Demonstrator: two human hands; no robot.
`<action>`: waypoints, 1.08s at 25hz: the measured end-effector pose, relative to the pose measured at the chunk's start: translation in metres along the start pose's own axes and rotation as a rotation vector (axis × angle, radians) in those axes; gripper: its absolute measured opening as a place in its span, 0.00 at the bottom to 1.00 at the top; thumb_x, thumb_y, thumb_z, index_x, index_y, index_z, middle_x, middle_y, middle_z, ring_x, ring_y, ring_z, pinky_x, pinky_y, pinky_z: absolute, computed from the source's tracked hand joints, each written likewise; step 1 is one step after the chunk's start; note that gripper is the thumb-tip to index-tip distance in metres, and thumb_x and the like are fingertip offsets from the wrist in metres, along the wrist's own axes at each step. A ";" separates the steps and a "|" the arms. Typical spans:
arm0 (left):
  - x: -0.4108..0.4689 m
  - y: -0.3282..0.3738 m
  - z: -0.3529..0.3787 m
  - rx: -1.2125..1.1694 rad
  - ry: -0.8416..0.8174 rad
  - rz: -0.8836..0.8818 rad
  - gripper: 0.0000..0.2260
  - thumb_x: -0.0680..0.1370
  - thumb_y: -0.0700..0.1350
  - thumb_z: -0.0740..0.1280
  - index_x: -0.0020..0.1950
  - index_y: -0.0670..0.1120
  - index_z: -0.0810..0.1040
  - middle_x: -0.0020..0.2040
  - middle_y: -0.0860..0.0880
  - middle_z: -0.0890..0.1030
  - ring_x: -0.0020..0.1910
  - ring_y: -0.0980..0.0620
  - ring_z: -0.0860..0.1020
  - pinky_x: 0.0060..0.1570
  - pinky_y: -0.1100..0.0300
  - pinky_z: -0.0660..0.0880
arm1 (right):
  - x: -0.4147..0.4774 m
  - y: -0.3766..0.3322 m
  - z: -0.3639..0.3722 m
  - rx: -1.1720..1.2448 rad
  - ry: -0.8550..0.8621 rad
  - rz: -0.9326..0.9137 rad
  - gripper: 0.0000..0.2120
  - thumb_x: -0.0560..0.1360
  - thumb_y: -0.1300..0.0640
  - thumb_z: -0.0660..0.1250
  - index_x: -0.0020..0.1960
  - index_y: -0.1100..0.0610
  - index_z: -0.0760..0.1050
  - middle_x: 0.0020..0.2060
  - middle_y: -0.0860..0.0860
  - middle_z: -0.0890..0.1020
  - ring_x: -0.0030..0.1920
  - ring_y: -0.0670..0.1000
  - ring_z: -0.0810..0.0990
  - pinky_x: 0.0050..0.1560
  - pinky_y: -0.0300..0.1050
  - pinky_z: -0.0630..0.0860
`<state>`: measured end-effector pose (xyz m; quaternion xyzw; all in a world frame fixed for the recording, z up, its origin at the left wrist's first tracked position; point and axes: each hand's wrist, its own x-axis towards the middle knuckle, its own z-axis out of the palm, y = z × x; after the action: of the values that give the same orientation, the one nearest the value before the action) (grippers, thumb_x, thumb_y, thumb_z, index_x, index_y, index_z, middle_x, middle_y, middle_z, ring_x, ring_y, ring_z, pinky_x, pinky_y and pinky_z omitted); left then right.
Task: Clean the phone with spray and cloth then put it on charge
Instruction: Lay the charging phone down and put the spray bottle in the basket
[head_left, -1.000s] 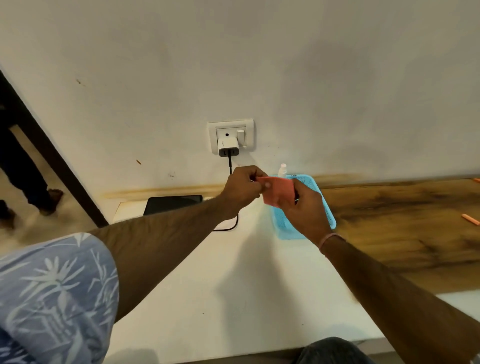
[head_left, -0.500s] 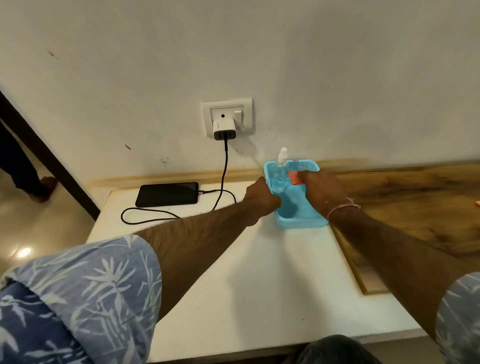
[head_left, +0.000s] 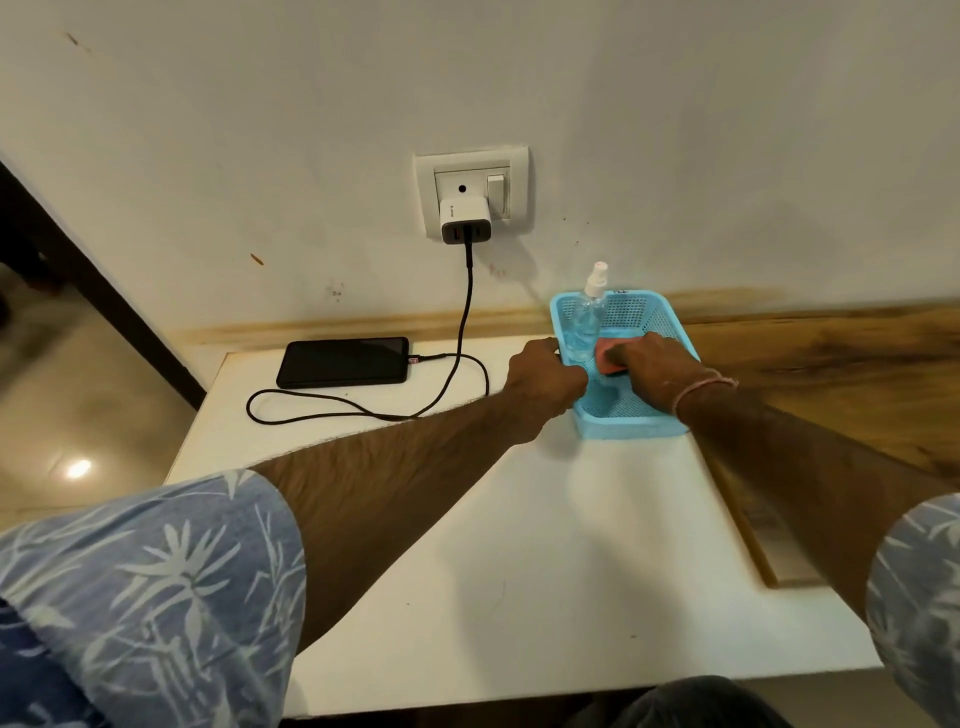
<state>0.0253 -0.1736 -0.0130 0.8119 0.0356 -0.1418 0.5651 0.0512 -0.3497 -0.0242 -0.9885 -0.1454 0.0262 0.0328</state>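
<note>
The right hand (head_left: 655, 370), pinching the red cloth (head_left: 605, 359), should drop it softly beside the spray bottle (head_left: 589, 318) on its left while the left hand (head_left: 544, 378) grips the blue basket (head_left: 629, 429).

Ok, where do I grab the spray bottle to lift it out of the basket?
Take the spray bottle by its neck below the white nozzle, from above: it stands upright in the far left corner of the blue basket, top above the rim, red cloth beside it.

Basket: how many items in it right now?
2: a spray bottle upright in the far left corner of the basket, and a red cloth beside it under the right hand. The hand may hide more.
</note>
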 end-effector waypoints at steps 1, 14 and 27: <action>0.000 0.000 0.000 0.004 0.003 -0.002 0.19 0.72 0.35 0.69 0.64 0.43 0.79 0.53 0.44 0.84 0.37 0.51 0.80 0.25 0.66 0.75 | 0.002 0.003 0.000 0.042 0.001 0.001 0.07 0.78 0.57 0.62 0.53 0.51 0.77 0.58 0.54 0.80 0.56 0.58 0.78 0.59 0.46 0.72; -0.001 0.002 0.003 0.004 0.042 0.005 0.18 0.73 0.37 0.70 0.63 0.43 0.81 0.53 0.43 0.85 0.39 0.49 0.79 0.32 0.63 0.75 | 0.023 -0.007 0.012 0.091 -0.006 0.066 0.17 0.82 0.56 0.53 0.67 0.64 0.66 0.64 0.64 0.73 0.65 0.63 0.70 0.71 0.60 0.62; -0.004 0.002 -0.001 0.068 -0.019 0.037 0.19 0.74 0.37 0.70 0.66 0.45 0.78 0.59 0.46 0.83 0.47 0.50 0.79 0.36 0.66 0.75 | 0.014 -0.020 0.010 0.182 -0.068 0.118 0.17 0.82 0.56 0.57 0.69 0.59 0.66 0.65 0.59 0.75 0.64 0.60 0.74 0.68 0.57 0.69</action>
<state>0.0220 -0.1734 -0.0102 0.8299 0.0104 -0.1404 0.5399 0.0580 -0.3260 -0.0333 -0.9868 -0.0852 0.0747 0.1157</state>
